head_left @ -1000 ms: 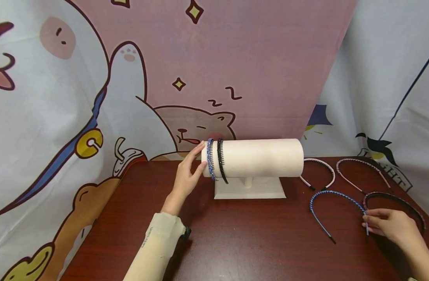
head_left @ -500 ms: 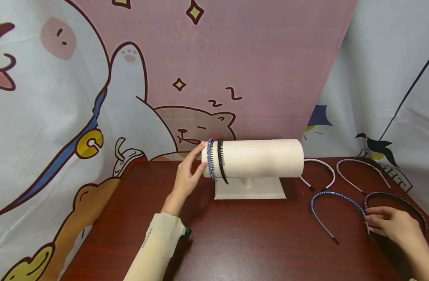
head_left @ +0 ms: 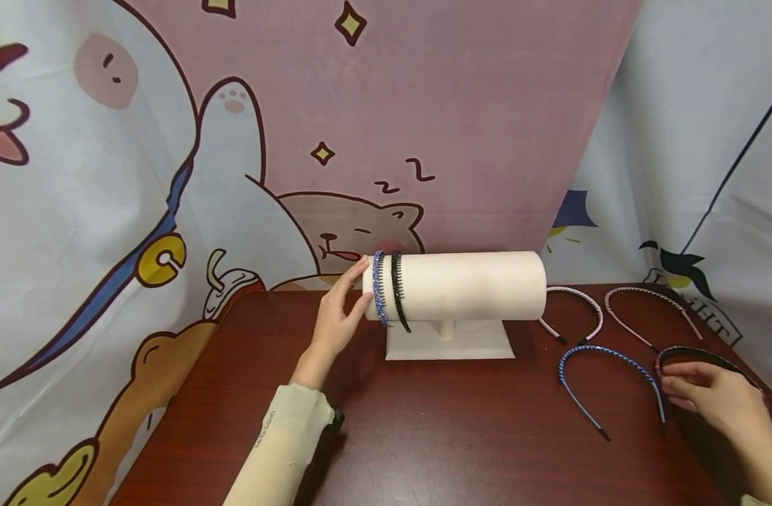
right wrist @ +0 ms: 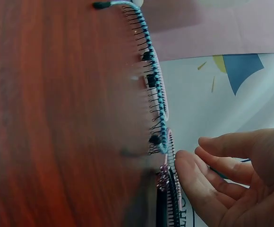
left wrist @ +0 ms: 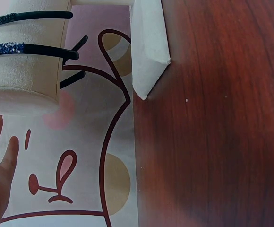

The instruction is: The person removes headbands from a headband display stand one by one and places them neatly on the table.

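Note:
A cream cylinder stand [head_left: 468, 284] stands on the dark wooden table [head_left: 436, 422]. On its left end hang a blue sparkly headband [head_left: 378, 288] and a black headband [head_left: 398, 292]. My left hand [head_left: 350, 288] rests with straight fingers against that left end. The left wrist view shows my left hand [left wrist: 2, 142] open beside the cylinder [left wrist: 23, 61]. At the right, my right hand [head_left: 676, 385] hovers with relaxed fingers at the near end of a dark headband [head_left: 702, 351], just right of a blue headband [head_left: 607, 351]. In the right wrist view my right hand [right wrist: 193, 153] holds nothing, its fingertips close to the dark headband [right wrist: 167, 203].
Two pink headbands [head_left: 581, 295] [head_left: 645, 292] lie behind the blue one at the back right. The stand's flat base [head_left: 449, 341] sits under the cylinder. A cartoon-printed cloth backdrop [head_left: 171, 176] hangs behind the table and on both sides.
My right hand has drawn back to the right, off the blue headband's end, and now sits by the dark headband. The left hand has not moved.

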The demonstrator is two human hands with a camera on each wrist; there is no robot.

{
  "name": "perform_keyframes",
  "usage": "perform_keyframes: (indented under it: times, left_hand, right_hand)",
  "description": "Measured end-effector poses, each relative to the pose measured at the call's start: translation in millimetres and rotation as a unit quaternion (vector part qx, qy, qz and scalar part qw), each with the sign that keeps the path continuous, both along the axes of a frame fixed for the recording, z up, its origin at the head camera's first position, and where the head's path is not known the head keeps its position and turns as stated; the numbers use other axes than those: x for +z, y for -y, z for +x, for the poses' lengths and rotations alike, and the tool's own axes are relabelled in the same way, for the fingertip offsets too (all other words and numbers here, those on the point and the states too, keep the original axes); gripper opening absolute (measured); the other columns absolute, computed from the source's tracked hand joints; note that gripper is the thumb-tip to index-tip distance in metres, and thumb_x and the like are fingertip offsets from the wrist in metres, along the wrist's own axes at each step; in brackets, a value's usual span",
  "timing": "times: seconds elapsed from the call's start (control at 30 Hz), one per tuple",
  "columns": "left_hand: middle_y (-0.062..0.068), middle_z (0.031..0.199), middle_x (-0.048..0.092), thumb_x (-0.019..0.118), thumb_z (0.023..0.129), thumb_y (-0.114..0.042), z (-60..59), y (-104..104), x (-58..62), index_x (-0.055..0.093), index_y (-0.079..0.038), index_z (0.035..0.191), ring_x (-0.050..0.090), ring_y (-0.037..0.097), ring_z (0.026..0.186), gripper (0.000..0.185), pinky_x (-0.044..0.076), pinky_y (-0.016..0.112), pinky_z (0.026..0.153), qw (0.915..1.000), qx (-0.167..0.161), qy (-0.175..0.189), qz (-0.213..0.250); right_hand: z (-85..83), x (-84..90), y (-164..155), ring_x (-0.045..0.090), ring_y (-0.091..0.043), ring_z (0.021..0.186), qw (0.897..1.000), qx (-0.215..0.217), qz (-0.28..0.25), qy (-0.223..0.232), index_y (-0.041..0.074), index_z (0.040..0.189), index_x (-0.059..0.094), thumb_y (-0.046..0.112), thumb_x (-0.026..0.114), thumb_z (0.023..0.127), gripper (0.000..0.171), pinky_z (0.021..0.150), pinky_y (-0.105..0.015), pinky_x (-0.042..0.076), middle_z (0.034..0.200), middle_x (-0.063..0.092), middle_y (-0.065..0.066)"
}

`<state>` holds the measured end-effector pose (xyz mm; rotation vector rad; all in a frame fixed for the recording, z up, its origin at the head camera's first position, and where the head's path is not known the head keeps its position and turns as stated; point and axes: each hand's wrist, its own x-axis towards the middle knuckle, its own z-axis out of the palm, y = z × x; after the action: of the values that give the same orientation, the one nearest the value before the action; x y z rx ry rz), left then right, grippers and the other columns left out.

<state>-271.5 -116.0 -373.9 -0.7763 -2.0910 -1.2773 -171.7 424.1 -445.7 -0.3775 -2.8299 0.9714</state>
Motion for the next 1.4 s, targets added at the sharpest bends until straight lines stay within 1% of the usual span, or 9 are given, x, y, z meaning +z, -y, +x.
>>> perform_keyframes:
  times: [0.17,0.27,0.4,0.5,0.67,0.83,0.93,1.17,1.4]
  left_hand:
    - [0.021,0.150,0.050,0.062,0.095,-0.001,0.3,-1,-0.4,0.052,0.003,0.140,0.053,0.035,0.134,0.047,0.042,0.048,0.112,1.0000,-0.002,0.003,-0.001]
    - [0.021,0.150,0.049,0.062,0.095,-0.001,0.2,-1,-0.5,0.052,0.004,0.141,0.052,0.035,0.135,0.047,0.042,0.048,0.112,1.0000,-0.002,0.002,0.000]
    - [0.021,0.150,0.050,0.062,0.095,-0.001,0.1,-1,-0.3,0.052,0.004,0.141,0.051,0.034,0.136,0.047,0.042,0.046,0.113,1.0000,-0.001,0.002,-0.001]
    - [0.020,0.150,0.050,0.062,0.095,-0.001,0.1,-1,-0.7,0.052,0.003,0.141,0.051,0.034,0.137,0.047,0.041,0.047,0.113,1.0000,0.001,0.006,-0.001]
    - [0.019,0.150,0.049,0.062,0.095,-0.002,-0.7,0,-1.6,0.052,0.002,0.141,0.051,0.033,0.136,0.047,0.041,0.047,0.113,1.0000,0.003,0.009,-0.001]
    - [0.019,0.150,0.050,0.062,0.095,-0.002,-1.0,-1,-1.7,0.052,0.002,0.141,0.052,0.033,0.136,0.047,0.041,0.047,0.113,1.0000,0.004,0.005,-0.003]
    - [0.019,0.150,0.050,0.062,0.095,-0.001,-0.4,-1,-1.0,0.052,0.003,0.141,0.052,0.033,0.136,0.047,0.041,0.047,0.113,1.0000,0.004,0.004,-0.002]
    - [0.020,0.149,0.050,0.063,0.094,-0.001,-2.9,0,-3.3,0.053,0.003,0.140,0.052,0.034,0.135,0.047,0.041,0.046,0.113,1.0000,0.005,0.006,-0.002]
    - [0.012,0.153,0.049,0.064,0.094,-0.005,-24.5,6,-25.7,0.051,-0.004,0.144,0.051,0.029,0.137,0.051,0.041,0.046,0.114,0.9999,0.009,0.008,-0.008]
  right_hand:
    - [-2.7,7.6,4,0.062,0.007,0.052,1.000,-0.008,0.013,-0.017,-0.018,0.114,0.063,0.017,0.062,0.098,0.038,0.060,-0.022,0.055,0.074,0.076,-0.009]
    - [-3.9,14.4,6,0.056,0.009,0.054,0.999,-0.022,0.033,-0.015,-0.013,0.114,0.065,0.027,0.064,0.097,0.043,0.085,-0.045,0.051,0.075,0.076,-0.011]
    - [-5.0,19.9,9,0.056,0.009,0.054,0.999,-0.026,0.041,-0.020,-0.009,0.113,0.067,0.033,0.065,0.096,0.045,0.078,-0.032,0.050,0.075,0.076,-0.008]
    - [-6.7,22.8,12,0.059,0.007,0.053,0.998,-0.020,0.052,-0.032,-0.008,0.113,0.068,0.031,0.065,0.097,0.042,0.057,-0.018,0.034,0.071,0.076,-0.003]
    - [-11.2,29.7,18,0.059,0.005,0.054,0.998,-0.019,0.042,-0.031,-0.010,0.114,0.067,0.030,0.063,0.098,0.043,0.060,-0.023,0.042,0.073,0.076,-0.008]
    - [-14.9,31.6,25,0.071,-0.036,0.086,0.998,-0.023,0.042,-0.039,-0.010,0.115,0.066,0.029,0.062,0.098,0.042,0.083,-0.049,0.048,0.107,0.069,-0.034]
    - [-17.5,32.9,29,0.065,-0.047,0.095,0.998,-0.029,0.045,-0.036,-0.008,0.116,0.066,0.032,0.062,0.098,0.044,0.077,-0.046,0.045,0.115,0.065,-0.036]
    - [-21.8,35.0,38,0.061,0.012,0.061,0.999,0.014,-0.017,-0.041,-0.010,0.120,0.065,0.033,0.061,0.099,0.047,0.057,-0.014,0.047,0.080,0.078,-0.006]
    - [-28.1,36.5,55,0.065,0.013,0.064,0.993,0.040,-0.087,-0.067,-0.011,0.122,0.062,0.030,0.059,0.100,0.047,0.057,-0.013,0.054,0.070,0.072,0.022]
